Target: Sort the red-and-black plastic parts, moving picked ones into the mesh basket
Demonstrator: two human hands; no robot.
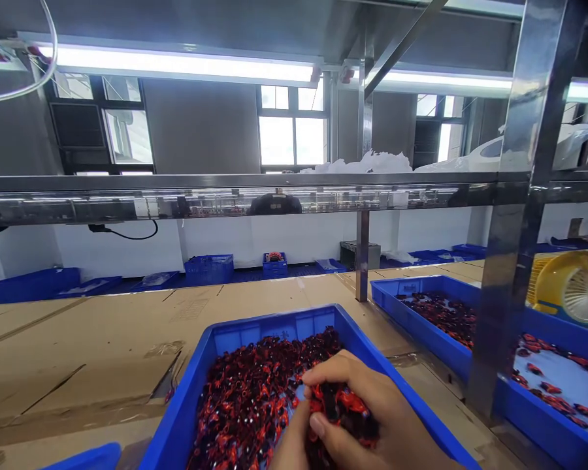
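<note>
A blue tray in front of me holds a heap of small glossy red-and-black plastic pieces. My right hand is over the tray's right side, fingers curled round several of these pieces, which show between index finger and thumb. From the bottom edge comes my left hand, only partly in view. Its fingertips are drawn together close to the right index fingertip. Whatever they pinch is too small and covered to make out. The pale tray bottom shows through a gap in the heap beside the fingers.
At right, a second blue tray with similar pieces stands behind a metal post. A yellow fan is beyond it. Cardboard covers the bench. A metal rail crosses ahead; a blue rim shows lower left.
</note>
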